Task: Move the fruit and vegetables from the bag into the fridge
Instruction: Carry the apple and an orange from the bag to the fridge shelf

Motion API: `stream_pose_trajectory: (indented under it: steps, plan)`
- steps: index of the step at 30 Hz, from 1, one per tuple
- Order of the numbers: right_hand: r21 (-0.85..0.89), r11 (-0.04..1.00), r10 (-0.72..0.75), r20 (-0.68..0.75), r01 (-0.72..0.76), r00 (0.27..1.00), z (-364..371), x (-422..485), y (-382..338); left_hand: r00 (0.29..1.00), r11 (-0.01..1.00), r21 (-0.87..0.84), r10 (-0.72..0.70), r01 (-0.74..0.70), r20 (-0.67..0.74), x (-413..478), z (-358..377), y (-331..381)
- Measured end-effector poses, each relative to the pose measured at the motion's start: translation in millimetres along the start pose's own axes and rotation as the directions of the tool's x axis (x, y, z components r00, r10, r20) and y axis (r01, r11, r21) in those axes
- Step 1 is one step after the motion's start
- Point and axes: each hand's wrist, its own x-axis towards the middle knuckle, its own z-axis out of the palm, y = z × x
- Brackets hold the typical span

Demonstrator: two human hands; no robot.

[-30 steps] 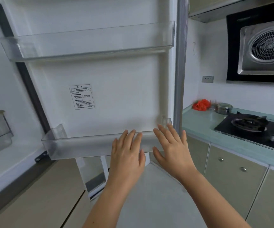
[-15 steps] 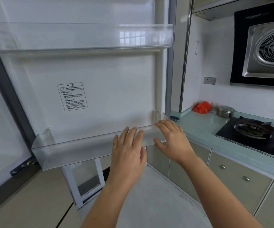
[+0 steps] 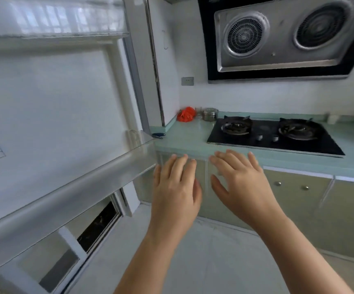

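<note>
From the head camera, the open fridge door [image 3: 50, 115] fills the left, its clear lower shelf [image 3: 70, 187] slanting down to a corner just left of the left hand [image 3: 175, 187], while open floor [image 3: 210, 251] lies below both arms and the green countertop [image 3: 184, 139] edge runs just beyond the fingertips. Both hands, the right hand [image 3: 240, 183] beside the left, are spread flat and grasp nothing, and a red bag [image 3: 185, 114] sits well apart at the counter's back corner by a steel pot [image 3: 209, 113]. Half a second ago the right fingers lay on the shelf's front corner; now both hands are clear of it, in front of the cabinet doors [image 3: 299, 194], with the two-burner hob [image 3: 273, 132] fully in view.

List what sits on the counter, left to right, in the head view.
Blue object → red bag → steel pot → stove, all on the counter.
</note>
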Motion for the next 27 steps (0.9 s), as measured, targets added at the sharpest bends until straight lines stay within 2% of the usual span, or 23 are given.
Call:
stream_pose_trajectory:
  steps: [6, 13, 18, 27]
  plan:
    - [-0.221, 0.936, 0.271, -0.036, -0.272, 0.962, -50.1, -59.2, 36.1, 0.979, 0.931, -0.313, 0.203, -0.186, 0.023, 5.4, 38.3, 60.2]
    - [-0.473, 0.714, 0.494, -0.182, -0.516, 0.850, -116.3, -129.8, 62.6, 0.921, 0.735, -0.604, 0.389, -0.308, 0.003, -4.4, 61.3, 164.0]
    - [-0.526, 0.562, 0.578, -0.303, -0.638, 0.758, -151.6, -169.2, 81.0, 0.874, 0.618, -0.687, 0.483, -0.382, -0.052, -7.6, 71.4, 227.5]
    - [-0.524, 0.396, 0.645, -0.426, -0.754, 0.634, -212.9, -233.5, 151.5, 0.796, 0.460, -0.763, 0.594, -0.454, -0.115, -12.1, 91.8, 359.0]
